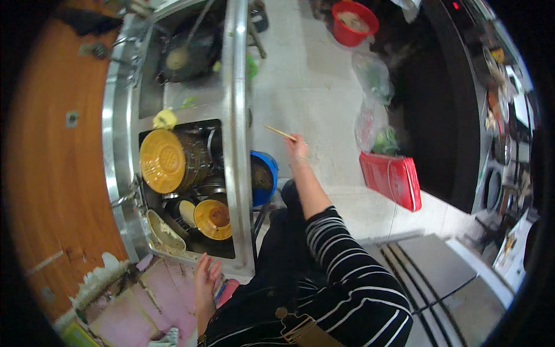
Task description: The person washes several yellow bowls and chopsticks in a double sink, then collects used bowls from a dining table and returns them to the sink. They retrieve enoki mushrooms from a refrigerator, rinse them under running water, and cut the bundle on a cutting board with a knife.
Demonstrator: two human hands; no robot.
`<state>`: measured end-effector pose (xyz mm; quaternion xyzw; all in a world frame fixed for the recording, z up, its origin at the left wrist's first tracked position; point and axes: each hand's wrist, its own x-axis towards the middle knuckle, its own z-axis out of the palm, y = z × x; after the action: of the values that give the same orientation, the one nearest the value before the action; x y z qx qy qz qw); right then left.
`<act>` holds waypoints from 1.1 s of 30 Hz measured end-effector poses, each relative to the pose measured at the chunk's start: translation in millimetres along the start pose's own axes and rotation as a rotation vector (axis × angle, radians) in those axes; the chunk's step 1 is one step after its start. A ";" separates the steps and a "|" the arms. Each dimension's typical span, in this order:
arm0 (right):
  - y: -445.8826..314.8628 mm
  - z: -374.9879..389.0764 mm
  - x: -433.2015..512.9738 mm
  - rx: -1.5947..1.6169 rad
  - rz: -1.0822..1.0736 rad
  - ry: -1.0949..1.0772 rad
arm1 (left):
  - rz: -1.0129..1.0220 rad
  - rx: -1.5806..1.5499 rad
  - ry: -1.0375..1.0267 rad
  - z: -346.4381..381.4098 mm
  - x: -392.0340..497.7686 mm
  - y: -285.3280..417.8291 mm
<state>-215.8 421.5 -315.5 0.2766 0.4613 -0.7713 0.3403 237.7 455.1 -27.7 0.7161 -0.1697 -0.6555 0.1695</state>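
My right hand [297,148] is closed on a thin wooden stick [279,132], held out over the floor. My left hand [207,271], fingers apart and holding nothing, is beside the near corner of the steel sink [239,130]. In the sink compartment nearest me, a stack of yellow bowls [162,160] lies on its side, with one more yellow bowl [213,219] and dark dishes by it. A plastic container with pale bits [166,232] rests at the sink's corner. A yellow sponge-like lump [164,119] sits on the divider between the compartments.
A blue bucket [264,178] with dark contents stands against the sink's front. On the floor are a red package [390,180], plastic bags with green vegetables [385,141] and a red tub [354,24]. A cluttered counter [481,173] runs along the right.
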 end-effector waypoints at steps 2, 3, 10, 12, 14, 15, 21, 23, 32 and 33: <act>13.9 4.7 -1.3 0.114 -0.003 0.065 | -0.024 0.078 0.031 1.1 -1.7 6.2; 17.0 6.6 -3.3 0.223 0.020 0.079 | -0.030 0.109 0.045 2.8 -1.8 8.4; 28.6 17.6 21.3 0.122 0.146 0.064 | -0.092 0.404 0.111 38.1 6.6 19.3; 41.6 32.9 43.4 0.113 0.222 -0.015 | -0.102 0.417 0.170 46.9 11.1 19.4; 54.9 57.2 75.7 0.075 0.314 -0.076 | -0.101 0.401 0.239 51.4 16.6 20.1; 64.6 69.8 89.9 0.079 0.309 -0.128 | -0.099 0.372 0.265 51.7 19.7 22.6; 133.3 140.6 165.9 0.015 0.255 -0.205 | 0.098 0.532 0.166 47.1 42.7 68.8; 154.7 154.2 174.8 -0.292 0.156 -0.344 | 0.115 0.446 0.293 45.1 37.9 78.6; 169.5 157.4 174.6 -0.708 0.139 -0.640 | 0.220 0.355 0.275 29.3 14.6 49.3; 164.8 147.6 170.1 -0.788 0.129 -0.702 | 0.215 0.351 0.309 31.1 16.0 46.1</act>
<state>-208.5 186.2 -465.6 -0.1191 0.5567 -0.5632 0.5989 207.1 406.2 -23.0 0.8040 -0.3281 -0.4772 0.1351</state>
